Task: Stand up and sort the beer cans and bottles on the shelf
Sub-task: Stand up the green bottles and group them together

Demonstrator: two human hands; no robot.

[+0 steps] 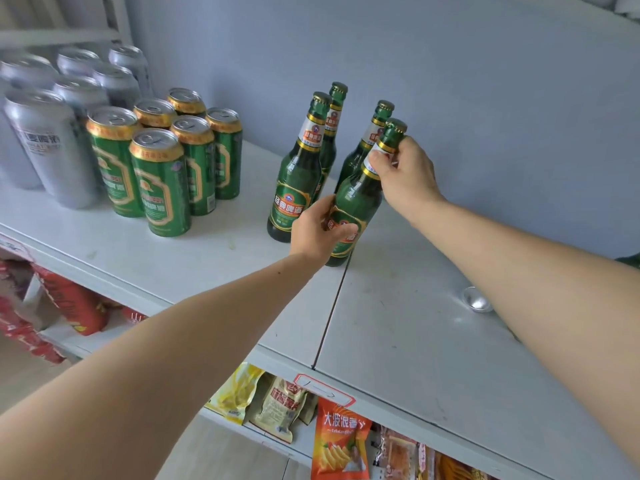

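A green beer bottle (356, 199) is held by both hands near the middle of the white shelf (398, 306). Its long axis is tilted, with the gold cap pointing toward 1 o'clock and the base resting at about 7 o'clock on the seam between two shelf panels. The lower body, at the label, is gripped by the left hand (317, 232), whose fingers are curled round the glass. The neck is pinched just below the cap by the right hand (405, 174), thumb and fingers closed narrowly on it.

Three more green bottles (298, 174) are stood upright just beside it, at 10 to 12 o'clock of the held bottle, caps up; two are set one behind the other on the left, and one is placed directly behind the held bottle, partly hidden by it.

Well apart at 9 o'clock, a cluster of green cans (159, 181) with gold rims is seen standing upright. Touching that cluster at its 9 to 10 o'clock side, taller silver cans (52, 147) are grouped upright.

A small shiny round object (477, 298) is seen at 4 o'clock on the shelf, next to the right forearm. Snack packets (341, 441) are stocked on the lower tier, at 6 o'clock.
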